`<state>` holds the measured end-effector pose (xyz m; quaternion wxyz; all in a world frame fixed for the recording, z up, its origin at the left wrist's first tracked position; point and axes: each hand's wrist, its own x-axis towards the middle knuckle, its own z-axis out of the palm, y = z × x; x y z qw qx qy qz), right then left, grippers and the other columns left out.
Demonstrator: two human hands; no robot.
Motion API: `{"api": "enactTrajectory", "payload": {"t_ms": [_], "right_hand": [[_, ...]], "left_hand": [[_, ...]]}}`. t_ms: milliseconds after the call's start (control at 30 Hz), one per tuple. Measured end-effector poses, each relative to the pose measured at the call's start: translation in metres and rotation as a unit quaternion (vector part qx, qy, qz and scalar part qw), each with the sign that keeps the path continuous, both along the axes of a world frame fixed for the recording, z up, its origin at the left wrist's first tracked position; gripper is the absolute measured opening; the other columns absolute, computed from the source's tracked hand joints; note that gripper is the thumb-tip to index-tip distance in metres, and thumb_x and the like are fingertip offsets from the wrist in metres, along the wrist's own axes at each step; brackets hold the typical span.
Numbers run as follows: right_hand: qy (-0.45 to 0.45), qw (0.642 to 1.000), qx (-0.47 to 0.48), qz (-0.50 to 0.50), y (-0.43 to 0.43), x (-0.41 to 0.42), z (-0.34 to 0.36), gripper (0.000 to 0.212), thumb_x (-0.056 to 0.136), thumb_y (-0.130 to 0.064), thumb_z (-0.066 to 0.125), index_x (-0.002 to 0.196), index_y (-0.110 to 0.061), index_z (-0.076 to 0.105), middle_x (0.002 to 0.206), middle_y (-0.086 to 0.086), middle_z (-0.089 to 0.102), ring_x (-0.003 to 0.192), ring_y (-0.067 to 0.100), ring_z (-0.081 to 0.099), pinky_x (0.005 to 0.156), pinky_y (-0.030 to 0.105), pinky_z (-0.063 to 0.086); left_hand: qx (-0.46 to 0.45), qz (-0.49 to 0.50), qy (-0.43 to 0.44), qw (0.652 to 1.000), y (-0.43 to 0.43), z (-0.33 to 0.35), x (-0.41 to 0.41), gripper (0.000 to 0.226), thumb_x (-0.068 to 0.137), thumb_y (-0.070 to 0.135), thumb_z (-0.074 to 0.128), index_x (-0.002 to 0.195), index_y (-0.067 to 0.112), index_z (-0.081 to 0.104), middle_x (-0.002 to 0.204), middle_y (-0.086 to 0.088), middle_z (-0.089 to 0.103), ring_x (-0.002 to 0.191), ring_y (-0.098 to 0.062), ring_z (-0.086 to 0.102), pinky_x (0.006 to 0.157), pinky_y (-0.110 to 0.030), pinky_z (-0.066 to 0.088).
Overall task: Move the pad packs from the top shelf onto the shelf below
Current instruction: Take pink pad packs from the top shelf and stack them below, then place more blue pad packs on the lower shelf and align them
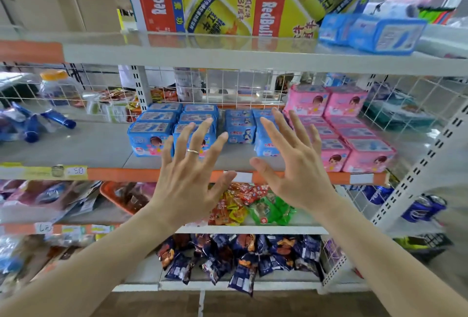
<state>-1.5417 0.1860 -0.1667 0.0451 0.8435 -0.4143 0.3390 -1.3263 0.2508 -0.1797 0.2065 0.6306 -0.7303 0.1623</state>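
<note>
Both hands are raised before the shelves with fingers spread wide, nothing held: the left hand (188, 177) (a ring is worn on one finger) and the right hand (293, 164) are seen in front of the shelf below (101, 147). Two blue pad packs (372, 33) are left on the top shelf (202, 56), at its right end. Blue packs (157, 129) and pink packs (354, 134) are lined up on the lower shelf.

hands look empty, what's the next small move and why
Probably raise the right hand to the blue pad packs on the top shelf: it and the left hand are open and empty, and the shelf below has bare room.
</note>
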Motion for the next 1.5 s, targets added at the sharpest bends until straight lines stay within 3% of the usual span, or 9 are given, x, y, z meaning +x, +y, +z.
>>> {"api": "enactTrajectory", "payload": {"t_ms": [200,600,800,1133,1500], "right_hand": [[-0.008,1.000,-0.020,0.007,-0.006,-0.012,0.016,0.073,0.093,-0.064,0.039,0.155,-0.027,0.029,0.164,-0.005,0.018,0.155,0.023,0.006,0.121,0.060,0.005],[-0.043,0.996,-0.082,-0.013,-0.034,-0.029,0.067,0.069,0.093,-0.060,0.040,0.150,-0.022,0.041,0.160,0.001,0.033,0.151,0.027,0.021,0.116,0.067,0.016],[-0.056,0.995,-0.082,-0.010,-0.056,-0.019,0.078,0.070,0.094,-0.060,0.039,0.152,-0.021,0.038,0.160,-0.002,0.031,0.152,0.022,0.020,0.119,0.064,0.013],[-0.049,0.993,-0.103,-0.010,-0.105,0.017,0.086,0.070,0.094,-0.058,0.043,0.152,-0.019,0.038,0.160,-0.001,0.032,0.151,0.022,0.022,0.118,0.063,0.015],[-0.066,0.984,-0.148,-0.078,-0.140,0.013,0.119,0.072,0.094,-0.058,0.045,0.152,-0.016,0.037,0.159,0.000,0.034,0.150,0.023,0.026,0.118,0.063,0.018]], "left_hand": [[-0.020,-0.002,-0.001,1.000,-0.009,0.021,-0.008,0.072,0.096,0.065,0.028,0.152,0.022,0.040,0.164,-0.011,0.022,0.149,-0.038,0.023,0.115,-0.063,0.019],[-0.083,-0.016,0.010,0.996,-0.047,0.071,-0.014,0.070,0.097,0.069,0.020,0.148,0.024,0.038,0.160,-0.010,0.026,0.145,-0.037,0.029,0.109,-0.066,0.030],[-0.087,-0.019,0.016,0.996,-0.060,0.079,-0.006,0.069,0.098,0.069,0.021,0.148,0.024,0.039,0.160,-0.008,0.026,0.144,-0.036,0.031,0.109,-0.064,0.030],[-0.099,-0.037,0.036,0.994,-0.113,0.091,0.024,0.064,0.097,0.063,0.034,0.146,0.022,0.043,0.160,-0.010,0.029,0.140,-0.036,0.036,0.108,-0.062,0.033],[-0.140,-0.125,0.086,0.979,-0.169,0.118,0.026,0.066,0.096,0.059,0.037,0.148,0.021,0.044,0.161,-0.007,0.029,0.149,-0.034,0.026,0.108,-0.066,0.032]]}}
